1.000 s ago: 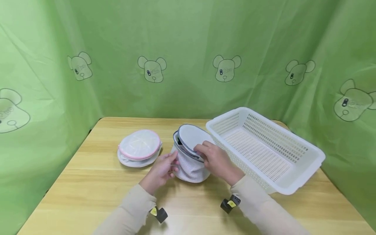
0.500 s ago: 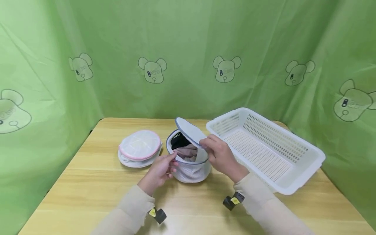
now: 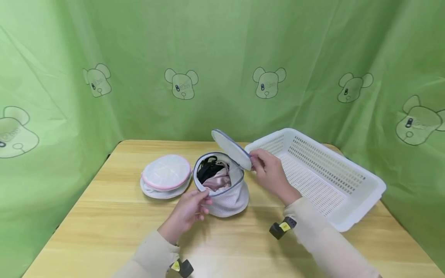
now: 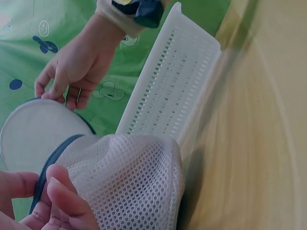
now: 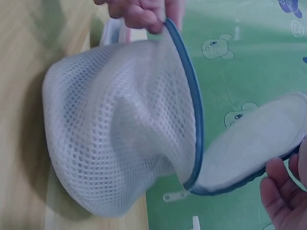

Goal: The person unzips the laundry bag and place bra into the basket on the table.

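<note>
A round white mesh laundry bag (image 3: 227, 202) with blue zip edging stands on the table, its lid (image 3: 231, 148) lifted up and back to the right. Inside it lie black fabric (image 3: 208, 170) and a dusty-pink satiny cloth (image 3: 218, 181). My left hand (image 3: 185, 210) pinches the near-left rim between thumb and fingers; the left wrist view shows the blue zip edge (image 4: 50, 165) in that grip. With my right hand (image 3: 272, 172) I pinch the lid's edge, seen in the right wrist view as a pale disc (image 5: 254, 139).
To the right stands a white perforated plastic basket (image 3: 361, 208), close to the bag. On the left, a flattened mesh bag with pink trim (image 3: 167, 172) lies on another white one (image 3: 163, 195). A green curtain (image 3: 222, 112) hangs behind the wooden table (image 3: 114, 216).
My right hand has pulled the lid from over the bag up and to the right, exposing the cloth inside. My left hand has come to hold the rim and moved slightly down.
</note>
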Demonstrator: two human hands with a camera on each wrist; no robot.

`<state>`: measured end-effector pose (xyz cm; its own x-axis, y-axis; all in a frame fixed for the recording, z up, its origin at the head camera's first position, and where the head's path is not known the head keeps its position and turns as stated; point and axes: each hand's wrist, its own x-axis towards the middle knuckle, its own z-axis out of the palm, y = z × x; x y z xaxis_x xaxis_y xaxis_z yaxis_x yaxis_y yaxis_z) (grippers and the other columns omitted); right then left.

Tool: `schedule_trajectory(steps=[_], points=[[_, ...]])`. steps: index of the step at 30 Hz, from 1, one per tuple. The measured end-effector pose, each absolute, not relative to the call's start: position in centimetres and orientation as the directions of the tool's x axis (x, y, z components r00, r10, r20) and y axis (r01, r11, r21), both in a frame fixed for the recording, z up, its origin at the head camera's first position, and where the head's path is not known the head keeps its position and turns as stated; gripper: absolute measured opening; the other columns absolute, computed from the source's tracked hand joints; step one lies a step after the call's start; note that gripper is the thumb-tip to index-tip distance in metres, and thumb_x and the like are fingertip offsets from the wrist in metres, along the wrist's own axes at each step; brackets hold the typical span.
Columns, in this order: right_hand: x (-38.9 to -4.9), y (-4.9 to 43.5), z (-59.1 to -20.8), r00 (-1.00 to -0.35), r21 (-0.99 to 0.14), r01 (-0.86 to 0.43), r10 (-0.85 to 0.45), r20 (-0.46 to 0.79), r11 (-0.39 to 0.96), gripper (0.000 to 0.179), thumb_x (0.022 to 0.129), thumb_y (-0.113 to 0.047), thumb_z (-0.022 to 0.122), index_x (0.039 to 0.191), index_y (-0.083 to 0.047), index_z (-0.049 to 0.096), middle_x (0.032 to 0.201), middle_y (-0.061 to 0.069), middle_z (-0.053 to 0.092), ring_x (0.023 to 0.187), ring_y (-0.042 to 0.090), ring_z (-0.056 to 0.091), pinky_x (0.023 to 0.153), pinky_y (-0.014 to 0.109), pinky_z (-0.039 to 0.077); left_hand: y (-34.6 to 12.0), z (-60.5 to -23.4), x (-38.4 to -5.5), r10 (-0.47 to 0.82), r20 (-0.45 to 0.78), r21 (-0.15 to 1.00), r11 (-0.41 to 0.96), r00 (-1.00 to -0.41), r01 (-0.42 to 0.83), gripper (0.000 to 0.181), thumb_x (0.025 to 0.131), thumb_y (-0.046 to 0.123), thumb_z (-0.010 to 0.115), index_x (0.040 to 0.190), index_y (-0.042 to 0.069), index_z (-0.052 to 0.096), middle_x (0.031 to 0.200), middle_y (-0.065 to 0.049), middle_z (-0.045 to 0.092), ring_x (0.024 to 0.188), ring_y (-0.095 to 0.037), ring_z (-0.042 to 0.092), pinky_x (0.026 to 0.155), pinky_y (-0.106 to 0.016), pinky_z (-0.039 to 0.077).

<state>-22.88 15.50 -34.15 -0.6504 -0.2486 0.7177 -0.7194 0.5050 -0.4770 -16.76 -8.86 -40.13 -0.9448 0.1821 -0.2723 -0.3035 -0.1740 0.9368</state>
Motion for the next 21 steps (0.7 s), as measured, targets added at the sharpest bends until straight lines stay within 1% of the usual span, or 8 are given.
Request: schedule_trajectory(steps=[3, 8, 10, 13, 17, 21], points=[[-23.3, 15.8, -33.8, -0.708, -0.545, -0.668, -0.207, 0.675, 0.506, 0.01, 0.091, 0.011, 0.056, 0.097, 0.006, 0.063, 0.084, 0.016, 0.066, 0.068, 0.025, 0.065, 0.061, 0.025, 0.056, -8.8, -40.1, -16.2, 0.201, -0.255, 0.944, -0.162, -0.946, -0.289, 0.026, 0.097, 0.027, 0.058, 0.096, 0.001, 0.061, 0.083, -0.003, 0.064, 0.058, -0.008, 0.054, 0.048, -0.019, 0.044], [-24.2, 16.2, -33.4, -0.772, -0.591, -0.589, -0.169, 0.612, 0.551, 0.01, 0.096, 0.005, 0.052, 0.1, 0.005, 0.061, 0.083, 0.016, 0.067, 0.072, 0.028, 0.066, 0.066, 0.033, 0.057, -8.5, -40.0, -15.1, 0.232, -0.237, 0.945, -0.17, -0.944, -0.279, 0.03, 0.096, 0.026, 0.059, 0.101, -0.003, 0.061, 0.083, -0.003, 0.065, 0.058, -0.008, 0.056, 0.049, -0.019, 0.048], [-24.5, 16.3, -33.2, -0.799, -0.613, -0.555, -0.155, 0.581, 0.563, 0.011, 0.097, 0.002, 0.051, 0.102, 0.004, 0.061, 0.083, 0.016, 0.067, 0.074, 0.028, 0.067, 0.068, 0.034, 0.057, -8.3, -40.0, -14.8, 0.243, -0.228, 0.946, -0.174, -0.943, -0.274, 0.031, 0.096, 0.026, 0.06, 0.102, -0.004, 0.062, 0.083, -0.003, 0.065, 0.058, -0.008, 0.057, 0.049, -0.019, 0.048], [-25.0, 16.2, -32.8, -0.845, -0.666, -0.495, -0.13, 0.519, 0.558, 0.014, 0.1, -0.003, 0.048, 0.105, 0.003, 0.06, 0.085, 0.016, 0.067, 0.076, 0.028, 0.068, 0.067, 0.031, 0.056, -8.0, -39.9, -14.3, 0.255, -0.216, 0.948, -0.176, -0.943, -0.264, 0.031, 0.095, 0.026, 0.06, 0.102, -0.004, 0.063, 0.082, -0.003, 0.065, 0.058, -0.008, 0.057, 0.049, -0.019, 0.049], [-25.7, 16.0, -32.4, -0.894, -0.745, -0.423, -0.106, 0.434, 0.517, 0.017, 0.101, -0.007, 0.047, 0.108, 0.003, 0.058, 0.085, 0.017, 0.066, 0.077, 0.029, 0.069, 0.066, 0.024, 0.056, -7.6, -40.0, -13.8, 0.263, -0.213, 0.948, -0.177, -0.941, -0.264, 0.031, 0.095, 0.026, 0.061, 0.102, -0.004, 0.064, 0.08, -0.002, 0.066, 0.057, -0.007, 0.057, 0.049, -0.019, 0.049], [-26.3, 15.9, -32.3, -0.918, -0.781, -0.379, -0.096, 0.385, 0.496, 0.018, 0.102, -0.008, 0.046, 0.11, 0.004, 0.057, 0.085, 0.018, 0.065, 0.078, 0.029, 0.069, 0.069, 0.026, 0.057, -7.2, -40.2, -13.2, 0.269, -0.213, 0.946, -0.185, -0.939, -0.268, 0.034, 0.095, 0.026, 0.061, 0.105, -0.006, 0.064, 0.079, -0.001, 0.067, 0.057, -0.007, 0.057, 0.048, -0.019, 0.048]])
